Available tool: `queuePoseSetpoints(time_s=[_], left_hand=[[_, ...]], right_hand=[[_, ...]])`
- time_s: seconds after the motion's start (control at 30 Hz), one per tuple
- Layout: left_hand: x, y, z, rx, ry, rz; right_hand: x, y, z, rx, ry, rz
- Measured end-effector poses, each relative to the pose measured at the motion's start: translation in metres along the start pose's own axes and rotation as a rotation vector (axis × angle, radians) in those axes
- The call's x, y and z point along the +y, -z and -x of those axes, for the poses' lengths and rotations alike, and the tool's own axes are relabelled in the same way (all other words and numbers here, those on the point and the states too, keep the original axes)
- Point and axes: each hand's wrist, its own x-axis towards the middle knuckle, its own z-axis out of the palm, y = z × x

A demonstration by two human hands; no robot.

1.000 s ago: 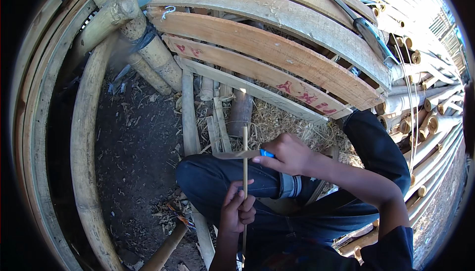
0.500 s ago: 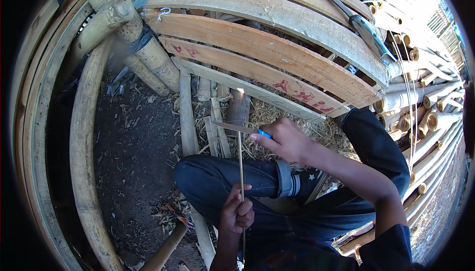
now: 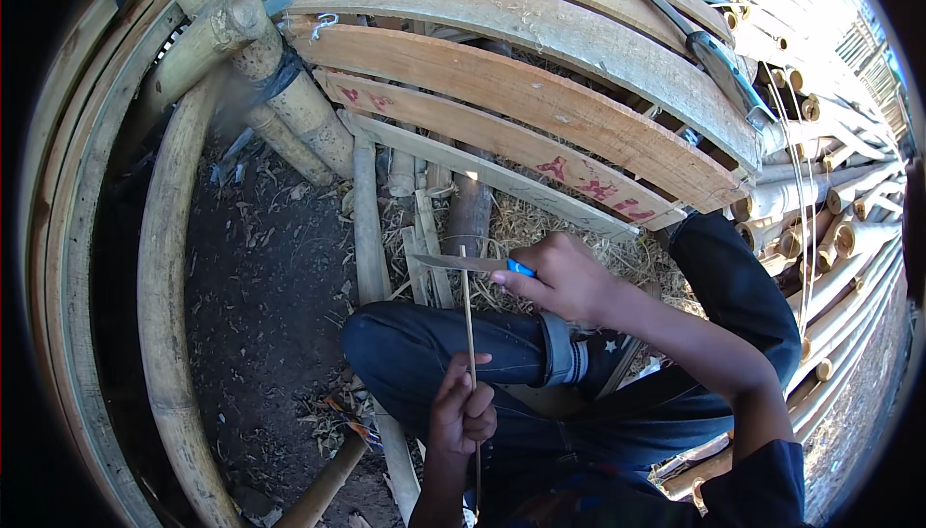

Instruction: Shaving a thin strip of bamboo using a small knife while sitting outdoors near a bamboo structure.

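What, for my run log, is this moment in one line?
left hand: closed around thin stick | right hand: gripping blue-handled knife | knife position: across stick near its far end | nearby: wooden slats

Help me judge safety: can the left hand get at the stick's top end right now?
Probably not safely: the left hand grips the stick lower down, and the knife in the right hand crosses it just below that end.
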Motion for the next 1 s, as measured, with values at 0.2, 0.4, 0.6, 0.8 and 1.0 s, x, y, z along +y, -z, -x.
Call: queuePoseSetpoints(time_s=[0.2, 0.4, 0.6, 0.8, 1.0], left_hand=[[-0.004, -0.023, -0.002, 0.404, -0.073, -0.523], [-0.001, -0.032, -0.017, 0.485, -0.133, -0.65], [-0.018, -0.037, -0.008, 0.305, -0.013, -0.636], [0.0, -0.036, -0.023, 0.407, -0.124, -0.652], [0.004, -0.035, -0.024, 0.594, -0.229, -1.01]], right_hand=[[-0.014, -0.013, 0.009, -0.153, 0.287, 0.382], [0.002, -0.007, -0.004, 0.093, 0.053, 0.33], [0.009, -0.008, -0.003, 0.185, 0.004, 0.263], [0.022, -0.009, -0.004, 0.458, -0.324, -0.486], [-0.004, -0.035, 0.013, 0.148, 0.22, 0.143]])
